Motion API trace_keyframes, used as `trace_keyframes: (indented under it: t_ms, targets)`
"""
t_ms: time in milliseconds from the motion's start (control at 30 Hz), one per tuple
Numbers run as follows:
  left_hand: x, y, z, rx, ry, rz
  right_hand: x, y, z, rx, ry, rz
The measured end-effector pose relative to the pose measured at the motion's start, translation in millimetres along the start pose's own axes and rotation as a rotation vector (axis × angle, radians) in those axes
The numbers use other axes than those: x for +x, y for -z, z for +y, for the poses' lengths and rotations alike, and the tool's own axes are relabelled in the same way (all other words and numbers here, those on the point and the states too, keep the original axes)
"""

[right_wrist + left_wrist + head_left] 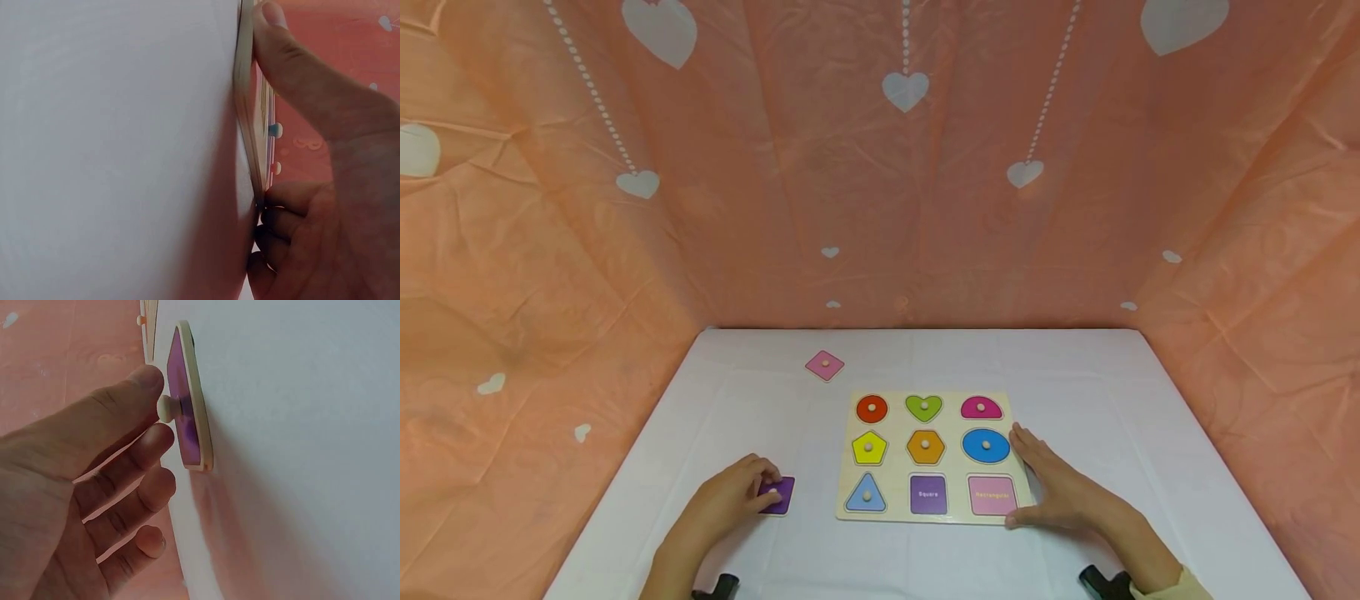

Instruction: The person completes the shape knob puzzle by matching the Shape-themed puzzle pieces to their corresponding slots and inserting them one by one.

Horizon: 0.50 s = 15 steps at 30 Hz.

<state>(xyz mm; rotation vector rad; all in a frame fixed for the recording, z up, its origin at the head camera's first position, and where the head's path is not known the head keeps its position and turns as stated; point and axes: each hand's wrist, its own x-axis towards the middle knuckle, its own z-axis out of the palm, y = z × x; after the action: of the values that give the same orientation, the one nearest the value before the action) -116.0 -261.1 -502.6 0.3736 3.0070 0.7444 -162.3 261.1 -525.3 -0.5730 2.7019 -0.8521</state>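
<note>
My left hand (pixel 730 498) is at a purple square puzzle piece (pixel 785 495) left of the board. In the left wrist view, thumb and index finger are on either side of its pale knob (pixel 167 409), in a pinch; the other fingers curl loosely. The piece appears to lie on the table. My right hand (pixel 1060 487) rests against the right side of the wooden shape puzzle board (pixel 891 513). Its thumb touches the near right corner and its fairly straight fingers reach the right edge, beside the blue oval (pixel 973 454). The purple "Square" slot (pixel 928 504) holds no piece.
A pink piece (pixel 820 372) with a knob lies beyond the board's far left corner. Several knobbed shapes sit in the board; the pink "Rectangular" slot (pixel 992 508) has none. White cloth covers the table (pixel 1075 367), with an orange heart-patterned curtain (pixel 775 208) on three sides.
</note>
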Motion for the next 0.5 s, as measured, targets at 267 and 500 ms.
trace_keyframes:
  t_ms: [267,500]
  targets:
    - [-0.4,-2.0,-6.8,0.007,-0.040,0.001,1.3,-1.7,3.1,-0.016,0.009,0.005]
    - [-2.3,-0.9,-6.9,-0.021,-0.018,-0.015,0.9,-1.7,2.8,-0.021,0.017,0.014]
